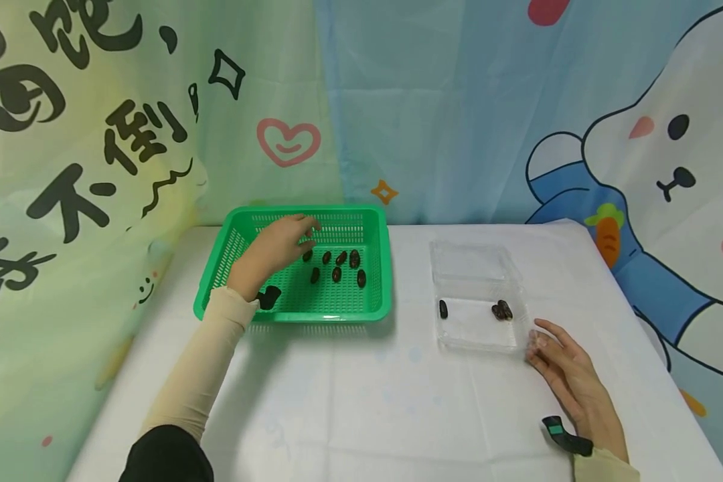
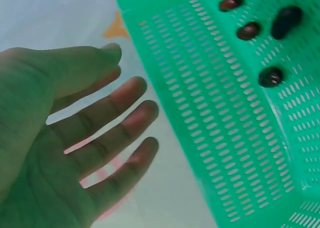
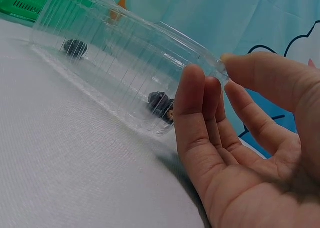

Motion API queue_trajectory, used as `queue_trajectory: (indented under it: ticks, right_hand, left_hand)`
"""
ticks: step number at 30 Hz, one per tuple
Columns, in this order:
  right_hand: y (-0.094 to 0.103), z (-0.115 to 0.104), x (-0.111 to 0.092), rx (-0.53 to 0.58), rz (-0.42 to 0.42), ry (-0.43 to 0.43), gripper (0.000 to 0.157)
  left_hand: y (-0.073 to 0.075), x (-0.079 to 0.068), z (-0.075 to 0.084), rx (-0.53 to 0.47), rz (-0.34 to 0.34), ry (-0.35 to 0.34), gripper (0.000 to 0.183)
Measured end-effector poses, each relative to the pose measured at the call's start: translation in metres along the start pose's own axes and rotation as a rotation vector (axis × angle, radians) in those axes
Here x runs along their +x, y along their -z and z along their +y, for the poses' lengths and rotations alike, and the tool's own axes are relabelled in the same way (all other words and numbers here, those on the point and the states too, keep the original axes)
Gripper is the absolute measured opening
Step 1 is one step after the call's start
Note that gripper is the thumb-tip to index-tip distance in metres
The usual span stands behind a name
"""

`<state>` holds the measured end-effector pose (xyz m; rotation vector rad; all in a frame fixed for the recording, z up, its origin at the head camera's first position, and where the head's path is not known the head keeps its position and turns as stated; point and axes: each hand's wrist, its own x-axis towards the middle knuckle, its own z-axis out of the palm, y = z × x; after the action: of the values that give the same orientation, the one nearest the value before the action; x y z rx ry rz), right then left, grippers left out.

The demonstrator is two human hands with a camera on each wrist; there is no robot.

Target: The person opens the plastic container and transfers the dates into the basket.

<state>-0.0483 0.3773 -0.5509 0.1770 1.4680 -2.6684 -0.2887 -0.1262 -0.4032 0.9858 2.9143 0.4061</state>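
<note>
In the head view my left hand [image 1: 280, 248] is over the left side of a green plastic basket [image 1: 382, 268]. Its fingers are spread and relaxed, and the left wrist view shows nothing held in this hand [image 2: 95, 123]. Several dark brown, glossy dates [image 1: 336, 274] lie on the basket floor. To the right stands a clear plastic box [image 1: 482, 343] with its lid folded back. Inside it, one date [image 1: 443, 309] lies at the left and a small cluster of dates [image 1: 502, 310] at the right. My right hand [image 3: 240, 133] pinches the box's near right corner between thumb and fingers.
A white cloth [image 1: 361, 402] covers the table under both containers. Behind it hangs a printed curtain [image 1: 428, 120] with a heart and a cartoon bear. A dark strap [image 1: 566, 438] circles the right wrist.
</note>
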Motion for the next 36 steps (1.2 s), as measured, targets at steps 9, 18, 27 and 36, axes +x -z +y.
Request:
queue_trajectory:
  ticks: [9, 18, 27, 36]
  right_hand:
    - [0.001, 0.001, 0.001, 0.005, -0.009, 0.001, 0.046]
    - [-0.005, 0.0, 0.001, -0.003, 0.05, -0.027, 0.046]
    - [-0.005, 0.0, 0.002, -0.007, 0.031, -0.011, 0.048]
    - [-0.005, 0.001, 0.001, -0.002, 0.027, -0.006, 0.048]
  left_hand:
    - [-0.007, -0.008, 0.041, 0.013, 0.151, -0.077, 0.031]
    - [-0.026, -0.007, 0.088, -0.022, 0.2, -0.128, 0.03]
    - [-0.05, -0.003, 0.145, -0.04, 0.184, -0.241, 0.026]
    - [-0.085, 0.015, 0.19, 0.004, 0.114, -0.31, 0.024]
